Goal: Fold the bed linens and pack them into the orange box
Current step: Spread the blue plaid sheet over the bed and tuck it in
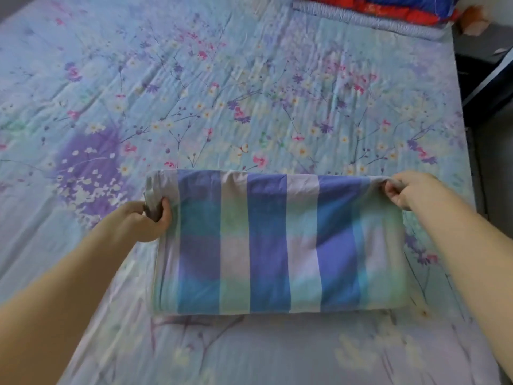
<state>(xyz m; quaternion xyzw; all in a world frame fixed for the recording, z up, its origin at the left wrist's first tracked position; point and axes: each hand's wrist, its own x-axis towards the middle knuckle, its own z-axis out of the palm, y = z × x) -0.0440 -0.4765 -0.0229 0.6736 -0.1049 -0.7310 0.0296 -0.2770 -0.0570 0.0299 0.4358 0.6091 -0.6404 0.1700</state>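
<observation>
The striped linen (277, 240) is lying folded on the bed (222, 79). The left hand (147, 220) and right hand (408, 190) are each pinching a far corner, probably to keep layers aligned for the next fold. No orange box is showing.

Soft, even light w/ cool blue cast, no glare. Thin shadow under near edge of striped linen (277, 240), darker pocket in fold by left hand (150, 220). Everything slightly soft; bed (249, 79) near edge blurriest. Wide-angle bend at corners; far right corner dim.
</observation>
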